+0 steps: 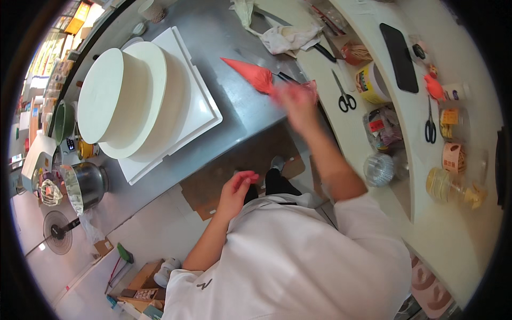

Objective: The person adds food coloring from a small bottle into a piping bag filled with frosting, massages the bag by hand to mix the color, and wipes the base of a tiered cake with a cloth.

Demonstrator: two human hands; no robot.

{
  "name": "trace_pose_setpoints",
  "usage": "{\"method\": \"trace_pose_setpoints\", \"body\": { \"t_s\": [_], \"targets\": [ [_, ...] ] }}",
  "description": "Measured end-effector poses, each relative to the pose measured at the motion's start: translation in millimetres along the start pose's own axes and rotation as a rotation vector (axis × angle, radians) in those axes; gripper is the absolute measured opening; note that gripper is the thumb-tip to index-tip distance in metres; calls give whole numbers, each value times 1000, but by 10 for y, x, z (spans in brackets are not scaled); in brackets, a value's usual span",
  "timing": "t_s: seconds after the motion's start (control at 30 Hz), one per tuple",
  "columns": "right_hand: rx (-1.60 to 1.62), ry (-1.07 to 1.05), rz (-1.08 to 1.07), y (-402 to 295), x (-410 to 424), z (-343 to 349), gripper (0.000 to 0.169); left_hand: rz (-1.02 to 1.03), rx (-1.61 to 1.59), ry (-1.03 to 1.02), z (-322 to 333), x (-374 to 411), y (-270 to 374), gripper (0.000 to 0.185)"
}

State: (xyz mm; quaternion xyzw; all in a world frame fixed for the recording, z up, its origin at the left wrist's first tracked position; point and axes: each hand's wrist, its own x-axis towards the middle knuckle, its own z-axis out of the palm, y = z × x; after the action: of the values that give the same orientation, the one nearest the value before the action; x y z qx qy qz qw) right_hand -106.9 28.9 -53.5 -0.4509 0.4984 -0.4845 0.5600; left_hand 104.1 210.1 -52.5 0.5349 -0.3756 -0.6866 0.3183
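A piping bag filled with red cream [250, 75] lies on the steel table, its tip pointing away from me. My right hand [295, 106], blurred, is over the gathered tail of the bag; whether its fingers grip the plastic cannot be made out. In front of my body hangs my left hand [237, 192], holding nothing, with loosely curled, red-stained fingertips. A smooth white two-tier cake [132, 92] stands on a white square board [196, 116] at the left. Beside the bag, a black tool handle [287, 77] is partly hidden by my right hand.
Scissors [344, 94], a black-handled tool [325, 53] and a crumpled cloth [286, 39] lie on the right counter. A phone [399, 58] and several jars line the raised shelf. At left are a steel mixing bowl [86, 186] and a green bowl [64, 122].
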Motion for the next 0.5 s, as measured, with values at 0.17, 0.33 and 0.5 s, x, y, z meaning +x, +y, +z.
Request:
{"method": "trace_pose_setpoints", "body": {
  "t_s": [0.17, 0.33, 0.5],
  "targets": [
    [914, 444, 463, 850, -39, 327, 22, -22, 55, -18, 86, 103, 21, 22],
    [1009, 743, 541, 907, 635, 319, 25, -19, 112, -70, 249, 216, 63, 21],
    [842, 654, 413, 837, 581, 328, 27, 10, 126, -87, 390, 223, 142, 21]
  ]
}}
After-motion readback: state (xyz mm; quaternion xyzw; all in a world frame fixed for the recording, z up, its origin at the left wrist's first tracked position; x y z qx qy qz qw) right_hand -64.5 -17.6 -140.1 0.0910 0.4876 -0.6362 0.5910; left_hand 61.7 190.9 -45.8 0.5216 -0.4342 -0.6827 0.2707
